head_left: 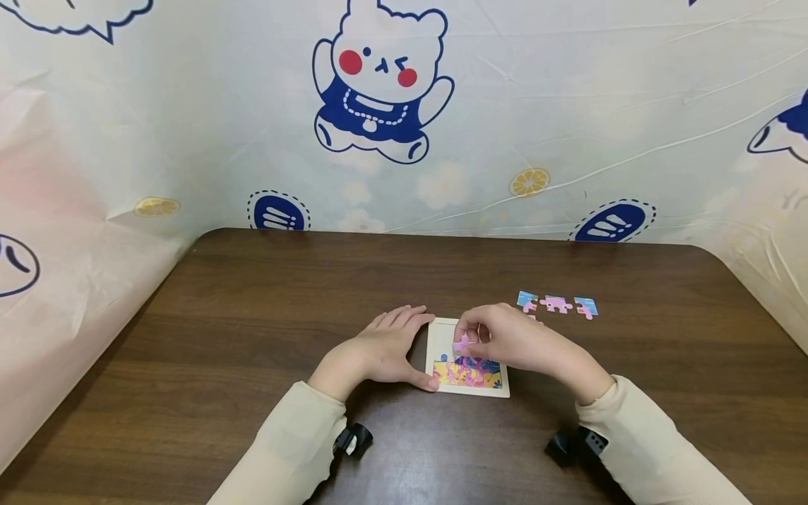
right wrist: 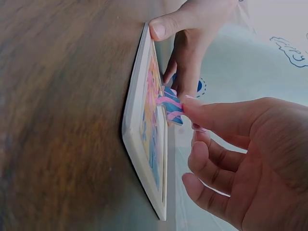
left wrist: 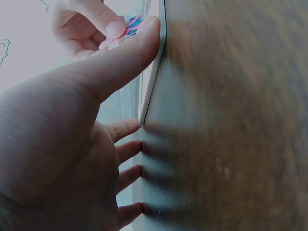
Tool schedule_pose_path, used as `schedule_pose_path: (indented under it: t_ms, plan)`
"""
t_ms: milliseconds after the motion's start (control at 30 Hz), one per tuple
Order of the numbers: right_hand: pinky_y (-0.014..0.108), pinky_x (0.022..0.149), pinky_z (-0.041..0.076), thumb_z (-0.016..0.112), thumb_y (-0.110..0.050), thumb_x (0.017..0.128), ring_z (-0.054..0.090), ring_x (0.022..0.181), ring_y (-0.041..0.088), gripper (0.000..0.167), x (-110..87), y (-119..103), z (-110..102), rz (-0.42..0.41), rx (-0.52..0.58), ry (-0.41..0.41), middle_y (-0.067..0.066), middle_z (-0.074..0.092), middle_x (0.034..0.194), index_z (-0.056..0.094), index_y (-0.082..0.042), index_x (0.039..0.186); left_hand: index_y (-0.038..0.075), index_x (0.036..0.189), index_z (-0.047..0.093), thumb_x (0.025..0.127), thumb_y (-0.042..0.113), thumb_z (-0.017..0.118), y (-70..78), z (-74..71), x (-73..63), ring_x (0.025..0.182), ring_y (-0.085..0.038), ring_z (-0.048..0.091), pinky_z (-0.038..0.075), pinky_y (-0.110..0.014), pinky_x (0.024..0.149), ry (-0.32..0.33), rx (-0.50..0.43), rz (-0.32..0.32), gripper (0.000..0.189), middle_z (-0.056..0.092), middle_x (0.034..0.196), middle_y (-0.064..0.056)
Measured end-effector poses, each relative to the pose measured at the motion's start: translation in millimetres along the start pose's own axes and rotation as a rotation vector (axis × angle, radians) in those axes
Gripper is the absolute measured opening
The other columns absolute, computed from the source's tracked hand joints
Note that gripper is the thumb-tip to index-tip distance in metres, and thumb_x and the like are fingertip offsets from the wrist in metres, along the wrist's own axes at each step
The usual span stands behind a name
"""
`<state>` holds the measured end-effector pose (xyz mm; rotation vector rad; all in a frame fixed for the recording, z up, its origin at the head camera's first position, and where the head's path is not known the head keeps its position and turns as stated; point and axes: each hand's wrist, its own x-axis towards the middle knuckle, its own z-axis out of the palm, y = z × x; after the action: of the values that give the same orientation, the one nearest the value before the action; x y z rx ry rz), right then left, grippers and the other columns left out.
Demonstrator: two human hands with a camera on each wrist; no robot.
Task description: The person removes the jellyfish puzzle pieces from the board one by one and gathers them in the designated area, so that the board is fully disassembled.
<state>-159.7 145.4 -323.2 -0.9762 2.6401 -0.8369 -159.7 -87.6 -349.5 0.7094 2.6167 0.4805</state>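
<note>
A white-framed jigsaw puzzle tray (head_left: 468, 393) lies on the table, its near part filled with yellow, pink and blue pieces. My left hand (head_left: 393, 348) spreads along the tray's left side, with the thumb on the near left corner and a fingertip at the far left corner. Between thumb and fingers my right hand (head_left: 505, 335) pinches a pink and blue puzzle piece (right wrist: 171, 107), tilted over the inside of the tray. In the right wrist view, its lower edge overlaps the pieces lying there.
Beyond the tray to the right lie loose puzzle pieces: a blue and pink one (head_left: 527, 300), a pink one (head_left: 556, 304) and another blue one (head_left: 586, 307). Another scrap of pink shows by the right wrist. A patterned curtain (head_left: 492, 126) stands behind the brown table (head_left: 265, 308).
</note>
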Motion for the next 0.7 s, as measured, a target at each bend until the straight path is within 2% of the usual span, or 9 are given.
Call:
schedule_pose_path:
  t_ms: [400, 700]
  plan:
    - [0.024, 0.058, 0.044, 0.072, -0.013, 0.091, 0.048, 0.067, 0.007, 0.004, 1.0, -0.6, 2.4, -0.009, 0.046, -0.039, -0.008, 0.054, 0.073, 0.069, -0.013, 0.094, 0.02, 0.157, 0.025, 0.075, 0.064, 0.076, 0.3, 0.4, -0.6, 0.15, -0.024, 0.01, 0.01, -0.046, 0.12, -0.001, 0.01, -0.003, 0.106, 0.017, 0.164, 0.0]
    - [0.024, 0.058, 0.045, 0.075, -0.016, 0.09, 0.051, 0.068, 0.008, 0.006, 0.1, 2.8, -1.0, -0.01, 0.049, -0.027, -0.009, 0.056, 0.072, 0.069, -0.014, 0.09, 0.019, 0.157, 0.025, 0.075, 0.065, 0.075, -0.8, 1.3, 1.8, 0.15, -0.023, 0.01, 0.01, -0.046, 0.12, -0.004, 0.013, -0.006, 0.106, 0.017, 0.164, 0.0]
